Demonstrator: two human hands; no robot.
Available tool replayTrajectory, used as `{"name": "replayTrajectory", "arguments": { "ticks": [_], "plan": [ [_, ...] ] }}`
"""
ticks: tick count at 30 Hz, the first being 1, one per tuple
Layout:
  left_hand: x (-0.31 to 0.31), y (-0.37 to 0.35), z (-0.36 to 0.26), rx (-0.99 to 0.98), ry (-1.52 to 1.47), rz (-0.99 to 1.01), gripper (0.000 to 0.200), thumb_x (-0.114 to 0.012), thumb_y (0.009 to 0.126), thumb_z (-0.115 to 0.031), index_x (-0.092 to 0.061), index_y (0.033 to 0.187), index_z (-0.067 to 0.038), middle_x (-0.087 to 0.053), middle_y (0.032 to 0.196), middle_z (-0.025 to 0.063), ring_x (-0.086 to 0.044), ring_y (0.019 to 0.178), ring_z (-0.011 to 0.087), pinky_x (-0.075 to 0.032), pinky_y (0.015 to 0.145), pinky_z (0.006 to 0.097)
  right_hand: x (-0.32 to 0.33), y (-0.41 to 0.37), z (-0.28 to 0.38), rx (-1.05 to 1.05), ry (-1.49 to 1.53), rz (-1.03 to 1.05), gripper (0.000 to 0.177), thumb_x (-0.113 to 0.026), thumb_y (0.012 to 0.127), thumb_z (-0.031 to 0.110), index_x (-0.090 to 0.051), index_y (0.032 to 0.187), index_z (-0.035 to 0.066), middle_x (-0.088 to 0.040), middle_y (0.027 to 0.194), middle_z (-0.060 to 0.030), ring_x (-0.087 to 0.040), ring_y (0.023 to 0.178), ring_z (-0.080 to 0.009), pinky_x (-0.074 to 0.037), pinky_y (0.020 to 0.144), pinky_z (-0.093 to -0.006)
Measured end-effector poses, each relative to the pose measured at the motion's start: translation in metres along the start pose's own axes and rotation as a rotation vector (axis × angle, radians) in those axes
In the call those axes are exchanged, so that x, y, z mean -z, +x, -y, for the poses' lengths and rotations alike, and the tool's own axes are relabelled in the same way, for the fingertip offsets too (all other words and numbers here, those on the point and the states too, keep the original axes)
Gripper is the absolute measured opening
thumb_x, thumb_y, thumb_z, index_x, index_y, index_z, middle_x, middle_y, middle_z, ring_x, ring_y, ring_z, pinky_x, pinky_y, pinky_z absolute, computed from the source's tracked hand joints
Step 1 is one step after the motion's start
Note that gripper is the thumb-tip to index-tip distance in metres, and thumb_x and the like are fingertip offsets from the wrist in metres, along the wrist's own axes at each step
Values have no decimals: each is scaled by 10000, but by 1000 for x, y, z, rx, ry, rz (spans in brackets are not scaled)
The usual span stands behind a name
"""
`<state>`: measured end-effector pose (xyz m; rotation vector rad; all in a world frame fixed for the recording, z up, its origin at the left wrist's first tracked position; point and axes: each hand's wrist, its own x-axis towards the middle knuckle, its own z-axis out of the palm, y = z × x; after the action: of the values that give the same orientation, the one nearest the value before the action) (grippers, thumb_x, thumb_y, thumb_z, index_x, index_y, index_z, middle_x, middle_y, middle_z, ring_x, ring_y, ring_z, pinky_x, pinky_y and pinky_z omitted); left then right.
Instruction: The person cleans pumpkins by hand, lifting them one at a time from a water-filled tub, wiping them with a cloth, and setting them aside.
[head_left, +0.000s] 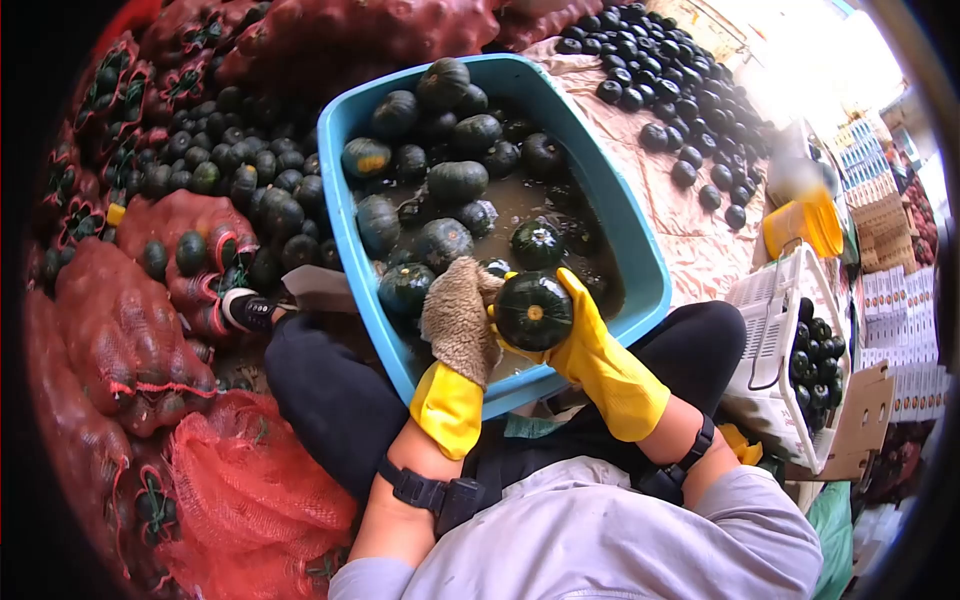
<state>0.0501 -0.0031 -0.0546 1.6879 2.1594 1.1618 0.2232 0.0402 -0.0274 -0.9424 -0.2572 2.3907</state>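
A dark green round squash [535,311], wet and shiny, is held above the front of a blue tub [640,262]. My right hand [598,355], in a yellow rubber glove, is closed around its right side. My left hand [460,318] wears a matching glove, with a brown fuzzy cloth mitt [458,305] covering its fingers. The mitt is against or very close to the squash's left side; finger shape beneath it is hidden. Murky water [500,245] fills the tub, with several squashes [458,181] piled toward its back and left.
Red mesh sacks [130,320] and loose squashes [235,150] crowd the left. More dark squashes [690,110] lie on a pale sheet [625,165] at back right. A white crate [770,340] holding squashes, a yellow container [805,225] and stacked cartons [895,310] stand right.
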Motion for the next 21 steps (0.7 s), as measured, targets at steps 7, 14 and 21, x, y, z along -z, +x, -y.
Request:
{"name": "replayTrajectory", "arguments": {
  "ticks": [7,14,21],
  "plan": [
    [-15,11,-2,1150,-1514,165,367,-572,1056,-320,-704,871,-33,-767,804,136,-638,559,156,-438,450,247,85,-126,147,924,107,20,718,-588,1028,584,-571,1483,30,-682,1339,-272,-729,1131,-388,-633,972,-450],
    [-81,-15,59,1042,-2187,939,346,-487,1043,-241,-579,1253,18,-616,1193,203,-617,1145,353,-543,959,500,79,-115,208,1335,-122,-130,512,-654,1060,332,-574,1496,75,-655,1422,-155,-685,1190,-285,-548,1052,-387],
    [-74,-25,26,1060,-1743,417,316,-531,1009,-221,-621,1214,2,-653,1157,183,-649,1103,329,-551,928,467,-81,99,23,673,-1835,-33,808,-797,942,483,-508,1587,91,-573,1547,-266,-578,1431,-376,-452,1189,-437]
  ]
}}
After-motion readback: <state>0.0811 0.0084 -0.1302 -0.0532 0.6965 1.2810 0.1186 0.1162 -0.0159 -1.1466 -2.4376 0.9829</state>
